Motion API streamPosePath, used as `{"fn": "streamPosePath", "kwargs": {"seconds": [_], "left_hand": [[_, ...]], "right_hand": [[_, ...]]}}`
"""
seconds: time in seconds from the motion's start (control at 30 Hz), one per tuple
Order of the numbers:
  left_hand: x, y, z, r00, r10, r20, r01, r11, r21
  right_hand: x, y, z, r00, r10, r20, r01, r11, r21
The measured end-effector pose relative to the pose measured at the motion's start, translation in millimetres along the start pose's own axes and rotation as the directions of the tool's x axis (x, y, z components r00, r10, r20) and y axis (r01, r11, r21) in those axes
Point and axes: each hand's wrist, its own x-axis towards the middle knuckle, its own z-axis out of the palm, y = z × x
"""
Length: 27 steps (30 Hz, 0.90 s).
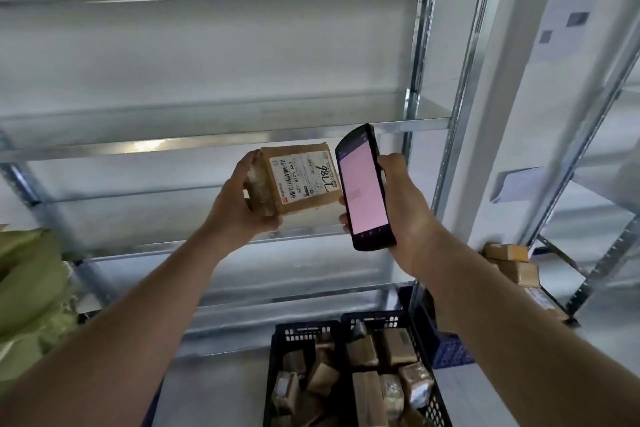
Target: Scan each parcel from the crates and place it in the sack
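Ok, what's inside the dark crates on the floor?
The crates hold brown cardboard parcels, piled loosely, some taped. Anything beneath the top layer is covered.

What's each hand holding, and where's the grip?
Left hand holds the cardboard parcel by its taped left end, label toward the camera. Right hand holds the scanner along its right edge, screen toward the camera.

You face bare galvanised metal shelving (pixel 221 135) against a white wall (pixel 207 52); a second rack (pixel 595 253) stands right.
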Motion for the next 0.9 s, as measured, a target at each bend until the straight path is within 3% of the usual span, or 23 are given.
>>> {"fn": "streamPosePath", "kwargs": {"seconds": [0.17, 0.37, 0.5, 0.9], "left_hand": [[13, 23, -28, 0.996, 0.058, -0.072, -0.056, 0.998, 0.037], [28, 42, -61, 0.981, 0.181, -0.076, -0.163, 0.966, 0.201], [29, 43, -75, 0.981, 0.182, -0.062, -0.156, 0.943, 0.294], [20, 46, -97, 0.984, 0.179, -0.022, -0.159, 0.919, 0.361]], "right_hand": [[-16, -30, 0, 0.996, 0.015, 0.086, -0.008, 0.997, -0.081], [-37, -49, 0, 0.978, 0.125, 0.165, -0.096, 0.981, -0.171], [-49, -47, 2, 0.978, 0.138, 0.159, -0.103, 0.972, -0.209], [-74, -40, 14, 0.964, 0.166, 0.205, -0.112, 0.961, -0.253]]}}
